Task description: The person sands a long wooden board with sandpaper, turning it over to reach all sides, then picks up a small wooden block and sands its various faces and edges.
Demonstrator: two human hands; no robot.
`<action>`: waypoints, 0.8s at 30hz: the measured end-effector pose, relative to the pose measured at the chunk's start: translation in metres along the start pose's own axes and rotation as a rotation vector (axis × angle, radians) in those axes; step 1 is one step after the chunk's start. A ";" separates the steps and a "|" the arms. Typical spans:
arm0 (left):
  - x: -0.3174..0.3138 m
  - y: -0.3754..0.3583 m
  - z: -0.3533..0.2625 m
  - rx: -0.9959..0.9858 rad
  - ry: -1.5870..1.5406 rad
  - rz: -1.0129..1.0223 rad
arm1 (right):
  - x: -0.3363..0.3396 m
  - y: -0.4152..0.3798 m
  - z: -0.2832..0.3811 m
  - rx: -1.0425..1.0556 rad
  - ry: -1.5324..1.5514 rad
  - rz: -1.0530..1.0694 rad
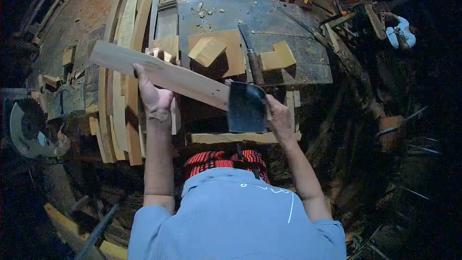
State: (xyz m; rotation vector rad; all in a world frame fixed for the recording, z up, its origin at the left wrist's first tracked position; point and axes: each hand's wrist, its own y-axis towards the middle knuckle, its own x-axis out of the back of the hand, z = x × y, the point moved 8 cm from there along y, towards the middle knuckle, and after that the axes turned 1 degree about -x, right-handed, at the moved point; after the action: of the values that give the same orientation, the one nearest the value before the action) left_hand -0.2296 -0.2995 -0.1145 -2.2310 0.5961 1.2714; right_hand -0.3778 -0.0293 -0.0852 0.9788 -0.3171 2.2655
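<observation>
Holding a long wooden plank (159, 73) up over the near edge of the counter (288, 29), the left hand (154, 98) grips it from below, fingers (140, 74) wrapped tight around its near side. The plank slants from the far left down to the middle, where its low end meets a wide, dark hatchet blade (246, 107). The right hand (279, 118) is closed on that hatchet, fingers curled behind the blade, just above a pale wood strip (231, 137) at the counter's near edge. To do this well, I think the plank should be held firm and still, with the left hand well back from the blade, as it is now. The blade should touch the wood at a small slant, so it takes thin bits and does not dig in deep. Short, soft chops look safer than big ones. On the counter behind sit a small wood block (207, 50), a flat board (231, 53) under it, a notched piece (278, 57) to the right, and a tool with a dark handle (254, 65). Many planks (122, 91) lean by the left edge, and a round saw (29, 127) lies further left.
</observation>
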 end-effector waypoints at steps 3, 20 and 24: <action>0.009 -0.001 -0.009 -0.024 0.041 -0.115 | 0.009 -0.015 -0.037 -0.030 -0.136 -0.072; -0.001 0.006 0.043 -0.086 -0.400 0.272 | -0.068 -0.053 -0.083 -0.602 0.954 0.270; 0.011 0.010 0.033 -0.080 -0.265 0.006 | -0.034 -0.051 -0.140 -0.522 0.429 0.217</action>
State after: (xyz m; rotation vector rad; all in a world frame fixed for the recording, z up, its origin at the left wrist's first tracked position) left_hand -0.2521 -0.2884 -0.1411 -2.0753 0.4582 1.5864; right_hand -0.4067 0.0561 -0.2083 0.1927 -0.7995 2.3278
